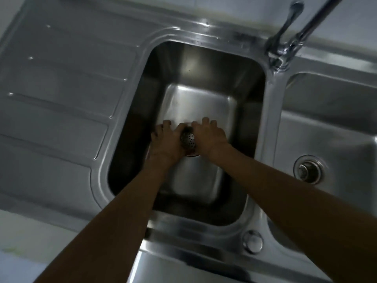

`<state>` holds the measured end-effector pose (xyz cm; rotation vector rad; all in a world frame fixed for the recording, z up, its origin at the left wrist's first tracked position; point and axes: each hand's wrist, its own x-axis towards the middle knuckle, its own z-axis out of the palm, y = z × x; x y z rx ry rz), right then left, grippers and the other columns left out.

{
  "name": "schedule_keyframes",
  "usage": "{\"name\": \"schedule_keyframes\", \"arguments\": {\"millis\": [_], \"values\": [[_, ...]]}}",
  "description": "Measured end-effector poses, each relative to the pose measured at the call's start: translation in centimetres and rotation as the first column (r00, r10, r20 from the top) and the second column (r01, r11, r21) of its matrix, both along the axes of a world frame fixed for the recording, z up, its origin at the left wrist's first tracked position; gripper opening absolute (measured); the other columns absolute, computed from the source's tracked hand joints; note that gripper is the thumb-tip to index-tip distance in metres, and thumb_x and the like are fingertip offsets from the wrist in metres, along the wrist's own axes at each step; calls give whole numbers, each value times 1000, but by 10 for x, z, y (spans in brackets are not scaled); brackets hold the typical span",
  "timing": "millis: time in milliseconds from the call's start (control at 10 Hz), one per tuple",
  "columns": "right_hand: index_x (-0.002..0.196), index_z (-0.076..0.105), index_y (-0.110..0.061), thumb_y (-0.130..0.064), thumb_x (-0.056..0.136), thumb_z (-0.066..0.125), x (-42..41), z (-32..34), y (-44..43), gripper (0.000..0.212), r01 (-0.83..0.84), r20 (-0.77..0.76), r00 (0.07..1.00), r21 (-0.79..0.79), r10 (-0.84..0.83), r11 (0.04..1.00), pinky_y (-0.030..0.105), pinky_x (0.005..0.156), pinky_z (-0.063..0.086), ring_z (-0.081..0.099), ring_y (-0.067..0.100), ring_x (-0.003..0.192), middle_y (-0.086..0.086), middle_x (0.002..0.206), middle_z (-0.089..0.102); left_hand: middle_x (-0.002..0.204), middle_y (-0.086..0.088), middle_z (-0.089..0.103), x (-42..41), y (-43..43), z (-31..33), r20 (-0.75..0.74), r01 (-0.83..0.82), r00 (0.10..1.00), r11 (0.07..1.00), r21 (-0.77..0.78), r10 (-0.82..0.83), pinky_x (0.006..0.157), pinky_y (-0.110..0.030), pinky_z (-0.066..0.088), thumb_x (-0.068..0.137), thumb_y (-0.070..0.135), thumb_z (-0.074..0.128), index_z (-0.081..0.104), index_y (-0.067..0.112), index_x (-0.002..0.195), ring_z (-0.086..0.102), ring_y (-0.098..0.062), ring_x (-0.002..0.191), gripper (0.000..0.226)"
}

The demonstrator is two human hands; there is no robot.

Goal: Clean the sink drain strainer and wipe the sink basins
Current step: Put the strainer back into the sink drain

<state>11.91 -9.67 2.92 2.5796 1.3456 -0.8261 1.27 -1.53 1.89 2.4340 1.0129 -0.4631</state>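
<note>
At the floor of the deep basin, near its front wall, left hand and right hand clasp the perforated strainer basket. Recommend lifting it straight, level.

Body in view: two forearms plus both hands, nothing else. Left hand and right hand both bare, no gloves. No rings, watch, bracelet or wristband on either side as far as the frame resolves. Forearms bare along their whole visible length, from wrist to frame edge; no sleeve or cuff enters the shot. Arms slim, tapering to the wrist. Knuckles and finger backs face the camera; four fingers countable on the right hand, fewer on the left. Fingertips and nails blurred, detail not readable. Lighting dim, forearms mostly in shadow.
</note>
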Motion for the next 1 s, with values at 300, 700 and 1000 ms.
{"name": "schedule_keyframes", "arguments": {"millis": [300,700,1000], "values": [[145,36,-11,-18,87,73,1,-12,5,68,89,-53,994,-42,-91,995,46,97,49,36,41,130,18,145,28,158,-13,21,9,-3,-12,-33,0,999,999,35,1,110,-60,35,69,61,85,35,44,154,23,-39,147,100],[143,39,-9,-16,85,75,-2,-19,0,68,136,-60,989,15,-135,991,43,94,49,33,40,129,18,145,27,156,-13,23,11,-3,-19,-38,-1,999,998,62,3,107,-59,39,65,61,88,38,43,152,25,-39,145,102],[158,13,-16,-28,90,67,-27,28,-20,87,91,-1,996,25,-91,996,54,100,48,43,41,130,21,148,34,152,-12,32,3,-21,20,-74,-10,997,1000,9,11,111,-65,34,75,52,84,23,39,157,34,-38,143,103]]}}
